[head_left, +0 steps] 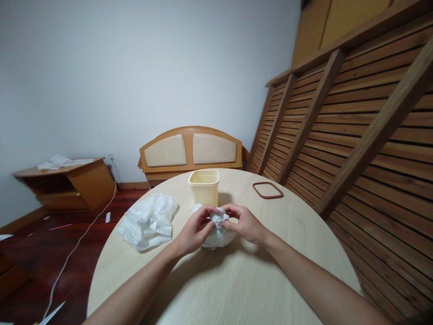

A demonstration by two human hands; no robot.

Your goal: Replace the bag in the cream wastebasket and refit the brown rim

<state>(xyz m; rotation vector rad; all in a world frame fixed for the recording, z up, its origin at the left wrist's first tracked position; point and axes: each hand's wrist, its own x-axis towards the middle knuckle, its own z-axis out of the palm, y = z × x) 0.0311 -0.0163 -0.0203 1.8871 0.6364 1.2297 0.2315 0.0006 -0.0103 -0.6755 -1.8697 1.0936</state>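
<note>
A bunched white plastic bag (pixel 218 238) rests on the round table (pixel 267 280), its gathered top twisted upward. My left hand (pixel 198 228) pinches that top from the left, fingers and thumb curled round it. From the right, my right hand (pixel 245 223) grips the same twisted neck between thumb and fingers. What is inside the bag cannot be seen. Just behind stands a pale yellow square bin (pixel 204 192), upright with its top uncovered. A second white plastic bag (pixel 149 221) lies crumpled to the left of my hands.
A brown rounded-square ring (pixel 268 190) lies flat at the table's far right. Wooden slatted panels (pixel 338 135) lean close along the right side. Behind the table is a padded headboard (pixel 191 151). On the left are a low wooden cabinet (pixel 81 185) and a white cable (pixel 77 243) along the floor.
</note>
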